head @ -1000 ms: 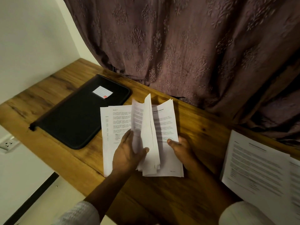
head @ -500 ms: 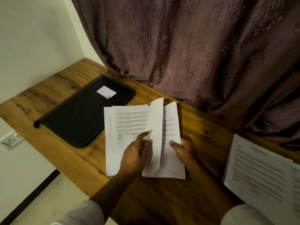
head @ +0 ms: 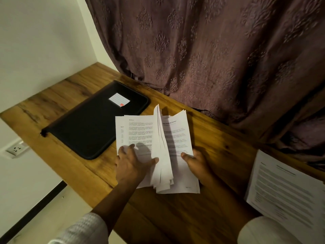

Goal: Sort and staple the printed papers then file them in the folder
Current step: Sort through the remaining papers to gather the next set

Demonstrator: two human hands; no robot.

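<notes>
Wooden desk surface (head: 219, 155) set into a room corner: white wall (head: 44, 41) along the left edge, socket (head: 16, 149) lower on that wall, patterned mauve curtain (head: 211, 59) hanging over the far edge. Black folder (head: 91, 129) closed and flat toward the far left corner, white label (head: 119, 99) at its far end, long axis slanting from the left edge up to the far edge. Printed papers (head: 177, 138) at mid-surface just right of the folder, long axis running from near edge to far edge, headings toward the curtain, middle sheets fanned upright. Left hand (head: 131, 164) spread flat on the left-hand page, thumb against the raised sheets. Right hand (head: 197, 162) gripping the right margin, thumb on top, fingers hidden beneath. Second printed set (head: 284, 191) at the right edge.
</notes>
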